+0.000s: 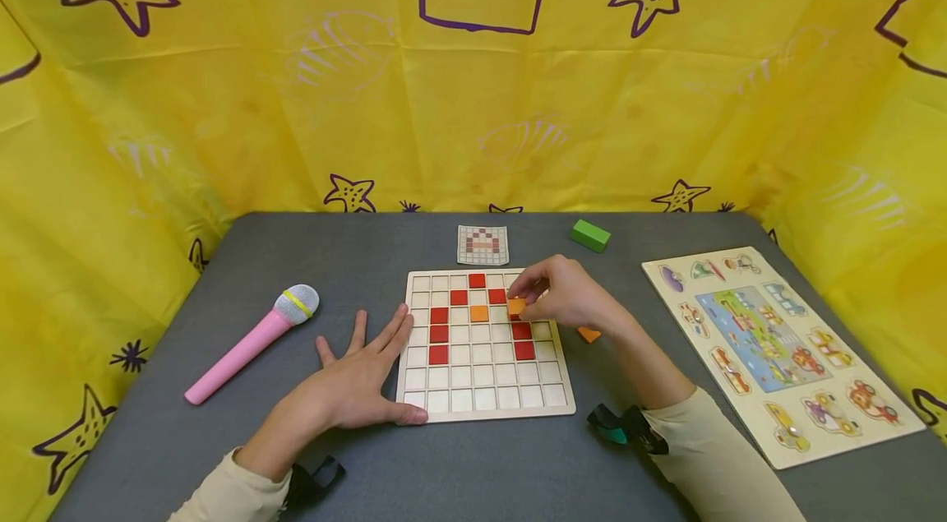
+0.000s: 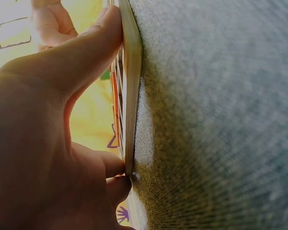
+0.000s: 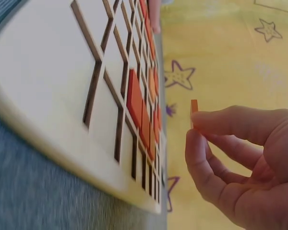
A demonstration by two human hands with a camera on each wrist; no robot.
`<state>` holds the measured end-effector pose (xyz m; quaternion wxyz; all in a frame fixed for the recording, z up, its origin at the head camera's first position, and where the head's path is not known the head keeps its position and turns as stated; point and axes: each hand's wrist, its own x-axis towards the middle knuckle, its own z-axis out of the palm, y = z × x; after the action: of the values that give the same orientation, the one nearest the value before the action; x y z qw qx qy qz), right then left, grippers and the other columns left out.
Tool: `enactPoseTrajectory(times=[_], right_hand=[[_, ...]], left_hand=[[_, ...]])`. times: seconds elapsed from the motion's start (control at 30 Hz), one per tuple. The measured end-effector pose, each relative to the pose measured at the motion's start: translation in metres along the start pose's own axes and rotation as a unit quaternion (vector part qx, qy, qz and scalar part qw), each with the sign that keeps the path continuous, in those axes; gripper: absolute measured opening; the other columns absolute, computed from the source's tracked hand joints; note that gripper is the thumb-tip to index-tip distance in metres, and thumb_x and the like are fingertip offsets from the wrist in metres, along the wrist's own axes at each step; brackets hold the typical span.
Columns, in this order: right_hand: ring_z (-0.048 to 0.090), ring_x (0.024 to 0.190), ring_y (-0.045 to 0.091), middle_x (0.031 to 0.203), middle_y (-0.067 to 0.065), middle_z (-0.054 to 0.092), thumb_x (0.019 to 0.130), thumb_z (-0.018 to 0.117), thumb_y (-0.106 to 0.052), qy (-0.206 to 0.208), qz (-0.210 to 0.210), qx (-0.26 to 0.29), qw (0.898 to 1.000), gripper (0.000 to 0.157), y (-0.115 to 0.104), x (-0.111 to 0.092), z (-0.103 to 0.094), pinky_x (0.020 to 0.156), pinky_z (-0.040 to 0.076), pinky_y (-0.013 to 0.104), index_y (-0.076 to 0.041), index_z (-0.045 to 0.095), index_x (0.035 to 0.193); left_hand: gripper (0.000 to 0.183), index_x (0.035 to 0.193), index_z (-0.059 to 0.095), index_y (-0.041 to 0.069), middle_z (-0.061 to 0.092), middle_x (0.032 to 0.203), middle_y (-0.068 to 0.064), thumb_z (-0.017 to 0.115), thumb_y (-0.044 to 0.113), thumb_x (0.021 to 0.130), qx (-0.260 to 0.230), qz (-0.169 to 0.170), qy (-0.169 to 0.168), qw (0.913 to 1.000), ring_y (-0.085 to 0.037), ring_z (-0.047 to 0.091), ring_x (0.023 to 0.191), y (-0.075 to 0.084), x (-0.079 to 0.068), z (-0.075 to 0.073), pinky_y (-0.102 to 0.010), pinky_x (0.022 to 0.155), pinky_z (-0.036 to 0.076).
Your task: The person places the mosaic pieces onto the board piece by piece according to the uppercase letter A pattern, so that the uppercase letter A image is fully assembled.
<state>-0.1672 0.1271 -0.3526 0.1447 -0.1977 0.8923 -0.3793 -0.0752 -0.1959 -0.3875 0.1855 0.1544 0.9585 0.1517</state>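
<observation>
A wooden grid board (image 1: pixel 503 413) lies on the table with several red tiles (image 1: pixel 439 334) in its squares and one orange tile (image 1: pixel 479 314) among them. My left hand (image 1: pixel 353 382) spreads along the board's left side, fingertips at the edge and thumb on the near-left corner. Between thumb and fingertips of my right hand (image 1: pixel 565 292) is a pinched orange tile (image 1: pixel 516 307). The right wrist view shows that pinched tile (image 3: pixel 194 106) edge-on, raised above the board. Below it sit the red tiles of the board's right half.
Behind the board lies a small pattern card (image 1: pixel 482 246), with a green block (image 1: pixel 590 235) to its right. Another orange tile (image 1: pixel 588 334) lies under the right forearm. A pink toy microphone (image 1: pixel 251 344) is at left, a wooden picture puzzle (image 1: pixel 777 358) at right.
</observation>
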Motion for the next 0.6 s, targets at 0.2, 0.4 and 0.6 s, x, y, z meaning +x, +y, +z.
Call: enactPoseTrajectory(times=[0.2,0.4,0.6], right_hand=[[0.065,0.082,0.016,0.093,0.002,0.076,0.079,0.085,-0.003,-0.006,-0.002,0.01,1.0,0.023,-0.009,0.006,0.01,0.075,0.055,0.03,-0.011,0.081,0.099],[0.066,0.081,0.016,0.091,0.001,0.075,0.077,0.088,-0.002,-0.009,0.001,0.021,1.0,0.022,-0.015,0.011,0.021,0.073,0.056,0.028,-0.011,0.081,0.096],[0.065,0.079,0.017,0.087,0.001,0.073,0.077,0.087,0.0,-0.016,0.012,0.032,0.999,0.022,-0.019,0.012,0.029,0.072,0.057,0.027,-0.011,0.08,0.095]], left_hand=[[0.136,0.17,0.009,0.022,-0.003,0.177,0.007,0.075,0.084,0.069,0.0,-0.003,0.001,1.0,-0.058,-0.005,0.156,0.0,-0.001,0.0,-0.096,0.094,-0.005],[0.135,0.17,0.011,0.021,-0.001,0.177,0.006,0.075,0.084,0.069,0.003,-0.003,0.005,1.0,-0.059,-0.002,0.156,0.001,-0.001,0.0,-0.097,0.093,-0.002],[0.134,0.169,0.012,0.021,0.0,0.177,0.006,0.075,0.084,0.069,0.007,0.0,0.01,0.9999,-0.059,0.0,0.155,0.001,-0.002,0.0,-0.097,0.093,-0.001]])
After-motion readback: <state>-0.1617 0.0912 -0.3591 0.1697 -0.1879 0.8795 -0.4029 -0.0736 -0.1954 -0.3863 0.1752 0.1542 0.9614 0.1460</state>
